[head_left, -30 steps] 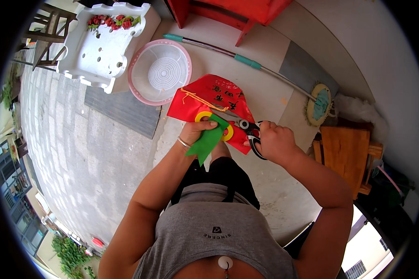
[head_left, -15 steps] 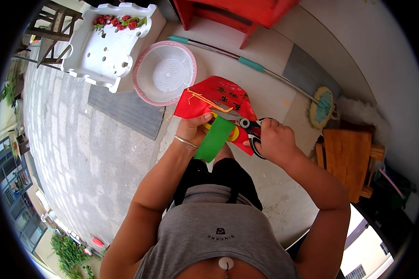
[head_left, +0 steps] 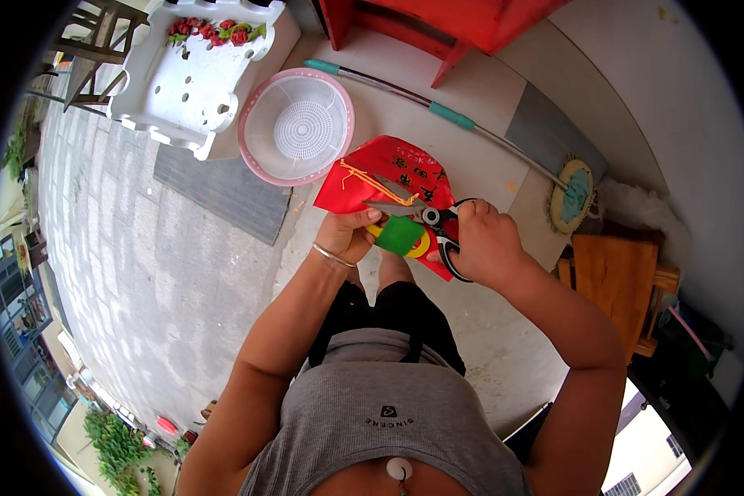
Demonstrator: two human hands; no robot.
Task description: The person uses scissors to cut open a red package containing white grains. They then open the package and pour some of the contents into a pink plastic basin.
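My left hand (head_left: 347, 235) grips the lower left edge of a red bag (head_left: 336, 197) with dark characters and an orange cord (head_left: 370, 179). The same hand has its fingers at a rounded yellow piece (head_left: 422, 243), which has a green strip (head_left: 399, 236) lying across it. I cannot tell whether the yellow piece is a ring or a roll. In my right hand (head_left: 491, 242) are black-and-white handled scissors (head_left: 431, 216), fingers closed about the loops. Their blades are spread and point left, over the red bag and just above the green strip.
Beyond the bag stands a pink-rimmed white basket (head_left: 346, 112). A white crate (head_left: 161, 83) with red flowers (head_left: 238, 33) is at the far left. A long-handled brush (head_left: 572, 194) lies on the floor, between red furniture (head_left: 413, 31) and a wooden stool (head_left: 610, 285).
The green strip hung long toward my legs earlier; now it appears short, lying across the yellow piece. The scissors have shifted slightly left, and their blades are spread wider. Both hands keep their hold.
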